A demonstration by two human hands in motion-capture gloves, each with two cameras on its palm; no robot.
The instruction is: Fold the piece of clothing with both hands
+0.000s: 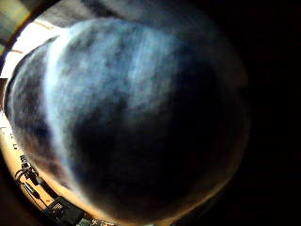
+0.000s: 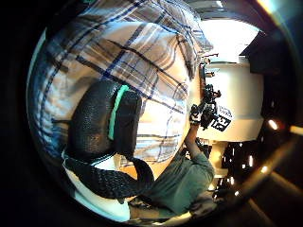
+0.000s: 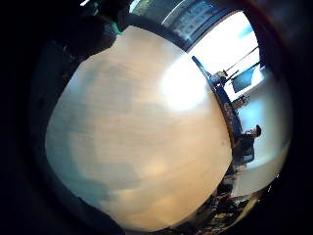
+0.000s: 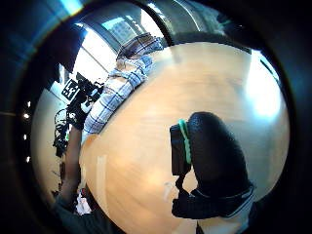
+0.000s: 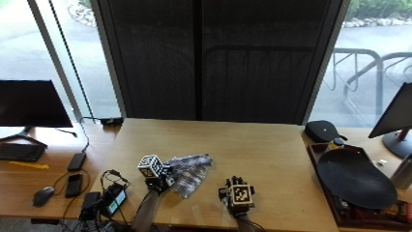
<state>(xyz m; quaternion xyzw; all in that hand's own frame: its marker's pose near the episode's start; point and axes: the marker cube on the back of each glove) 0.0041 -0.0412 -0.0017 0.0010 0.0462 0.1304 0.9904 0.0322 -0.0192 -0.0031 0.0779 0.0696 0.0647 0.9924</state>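
Observation:
A blue and white plaid shirt [image 5: 191, 173] lies bunched in a narrow shape near the front edge of the wooden table [image 5: 264, 145]. My left hand [image 5: 156, 182] rests on its left end. The plaid cloth [image 2: 142, 56] spreads under my left thumb [image 2: 97, 120], and cloth [image 1: 131, 94] fills the left little finger side view. My right hand [image 5: 237, 194] hovers over or rests on bare wood to the right of the shirt, holding nothing. Its thumb [image 4: 209, 151] shows over the tabletop, with the shirt [image 4: 114, 92] off to the side. Only bare tabletop [image 3: 137, 137] appears in the right little finger side view.
On a side desk to the left stand a monitor [image 5: 32, 104], keyboard [image 5: 19, 152], mouse [image 5: 42, 195], phone [image 5: 74, 183] and cables. A dark tray [image 5: 322, 183] with a black oval object [image 5: 354, 178] and a black case [image 5: 324, 130] sit at the right.

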